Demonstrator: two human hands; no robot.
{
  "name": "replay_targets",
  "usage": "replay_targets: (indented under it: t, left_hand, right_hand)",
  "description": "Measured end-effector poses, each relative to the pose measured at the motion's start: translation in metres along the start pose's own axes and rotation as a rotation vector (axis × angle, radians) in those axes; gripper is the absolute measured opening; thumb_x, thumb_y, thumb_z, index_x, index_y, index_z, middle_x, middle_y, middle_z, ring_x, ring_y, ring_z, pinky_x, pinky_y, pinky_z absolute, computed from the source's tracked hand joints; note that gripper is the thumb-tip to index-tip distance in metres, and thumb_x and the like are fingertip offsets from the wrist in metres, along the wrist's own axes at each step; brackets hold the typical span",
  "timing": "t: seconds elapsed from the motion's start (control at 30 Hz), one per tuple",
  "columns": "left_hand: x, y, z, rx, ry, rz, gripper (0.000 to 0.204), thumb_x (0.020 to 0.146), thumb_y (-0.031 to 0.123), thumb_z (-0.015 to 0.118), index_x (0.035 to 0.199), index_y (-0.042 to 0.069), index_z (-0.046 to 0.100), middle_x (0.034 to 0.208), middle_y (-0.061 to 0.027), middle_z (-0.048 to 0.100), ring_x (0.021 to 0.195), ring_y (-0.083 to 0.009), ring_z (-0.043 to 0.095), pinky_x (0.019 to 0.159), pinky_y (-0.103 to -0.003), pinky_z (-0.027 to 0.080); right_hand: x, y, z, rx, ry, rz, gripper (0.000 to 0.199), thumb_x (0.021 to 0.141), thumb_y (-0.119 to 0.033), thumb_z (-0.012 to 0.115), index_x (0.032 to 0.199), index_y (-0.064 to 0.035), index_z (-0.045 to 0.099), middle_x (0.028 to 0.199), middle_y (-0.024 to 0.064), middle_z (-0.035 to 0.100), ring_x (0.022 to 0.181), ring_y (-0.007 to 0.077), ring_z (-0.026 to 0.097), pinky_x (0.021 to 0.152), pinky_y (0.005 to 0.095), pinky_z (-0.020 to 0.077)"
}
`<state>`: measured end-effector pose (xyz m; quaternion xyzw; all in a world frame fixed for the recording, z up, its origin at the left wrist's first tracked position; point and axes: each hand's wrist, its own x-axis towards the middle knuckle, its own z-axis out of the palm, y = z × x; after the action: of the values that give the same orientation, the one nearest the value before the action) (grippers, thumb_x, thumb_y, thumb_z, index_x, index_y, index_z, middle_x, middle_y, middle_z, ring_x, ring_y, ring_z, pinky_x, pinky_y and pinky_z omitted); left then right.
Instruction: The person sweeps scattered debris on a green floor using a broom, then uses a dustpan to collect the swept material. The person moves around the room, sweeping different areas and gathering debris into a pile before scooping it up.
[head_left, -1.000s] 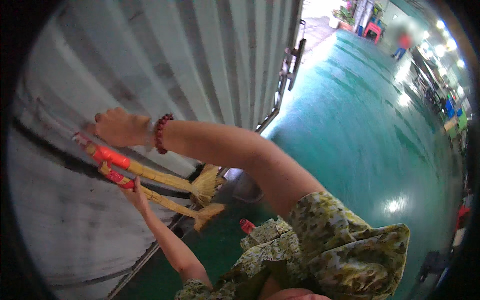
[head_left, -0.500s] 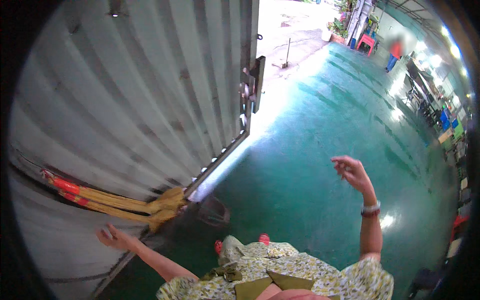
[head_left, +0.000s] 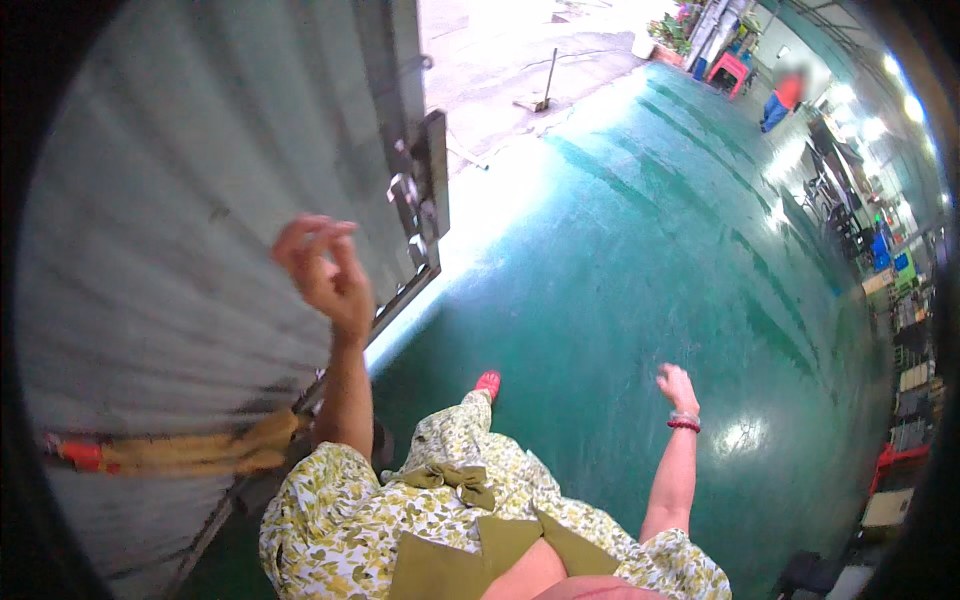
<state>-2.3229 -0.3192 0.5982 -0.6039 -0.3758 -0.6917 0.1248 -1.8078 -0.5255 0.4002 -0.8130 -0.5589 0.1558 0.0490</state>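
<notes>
My left hand (head_left: 325,275) is raised in front of a grey corrugated metal gate (head_left: 190,250). Its fingers are loosely bent with gaps between them, somewhat blurred, and it holds nothing. Contact with the gate cannot be made out. My right hand (head_left: 678,388) hangs low over the green floor (head_left: 600,300), loosely open and bare of any object, with a red bracelet (head_left: 684,424) at the wrist. Yellow brooms with red bindings (head_left: 200,453) are by the gate at lower left, blurred and partly behind my left arm. One red shoe (head_left: 488,384) shows ahead of my patterned clothing.
A latch bar (head_left: 435,175) juts from the gate's edge. Beyond the bright doorway stands a long-handled dustpan-like tool (head_left: 548,85). A red stool (head_left: 728,74) and a person in an orange-red top (head_left: 788,92) are far right. Benches and equipment (head_left: 850,190) line the right wall.
My left hand has swung up and right, from beside the brooms to the upper gate. The right hand has dropped lower. The gate's edge has shifted left in view, and one foot has stepped forward.
</notes>
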Motion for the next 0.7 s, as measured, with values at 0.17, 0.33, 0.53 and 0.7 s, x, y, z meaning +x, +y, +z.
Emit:
replay_targets:
  t: [0.17, 0.33, 0.53, 0.7]
  left_hand:
    - [-0.077, -0.023, 0.186, -0.314, -0.395, -0.173, 0.005, 0.075, 0.004, 0.058, 0.073, 0.009, 0.058, 0.083, -0.0036, 0.054, 0.086, -0.0191, 0.049, 0.082, -0.035, 0.035]
    - [-0.193, -0.064, 0.332, -0.534, -1.128, -0.109, 0.02, 0.058, -0.005, 0.056, 0.071, 0.01, 0.059, 0.078, -0.0036, 0.057, 0.083, -0.0233, 0.051, 0.074, -0.035, 0.041]
    - [-0.229, -0.154, 0.478, -0.139, -2.253, -0.335, 0.025, 0.072, 0.01, 0.052, 0.094, 0.011, 0.063, 0.098, -0.0112, 0.061, 0.095, -0.0324, 0.055, 0.076, -0.046, 0.046]
    - [-0.206, -0.261, 0.546, 0.247, -2.065, -0.615, 0.022, 0.074, 0.014, 0.051, 0.089, 0.005, 0.063, 0.102, -0.017, 0.058, 0.1, -0.0319, 0.054, 0.081, -0.042, 0.046]
  right_hand:
    - [0.006, 0.095, 0.1, 0.994, -0.06, 0.683, 0.03, 0.076, -0.01, 0.052, 0.106, -0.0024, 0.054, 0.067, 0.0051, 0.056, 0.05, 0.0143, 0.055, 0.04, 0.0295, 0.0464]
    - [0.014, 0.041, 0.162, -0.48, -0.867, 0.022, 0.022, 0.072, -0.023, 0.062, 0.092, -0.0152, 0.06, 0.083, 0.0062, 0.062, 0.07, 0.0165, 0.058, 0.065, 0.0347, 0.0477]
    - [0.209, 0.099, 0.162, -0.347, -0.743, -0.004, 0.006, 0.072, -0.016, 0.054, 0.072, -0.0112, 0.057, 0.067, 0.0073, 0.058, 0.059, 0.0194, 0.055, 0.054, 0.0373, 0.0428]
    - [0.504, 0.176, 0.099, -0.598, -0.15, -0.49, 0.019, 0.072, -0.01, 0.047, 0.055, -0.0078, 0.054, 0.054, 0.0082, 0.054, 0.049, 0.0219, 0.053, 0.046, 0.0394, 0.0387]
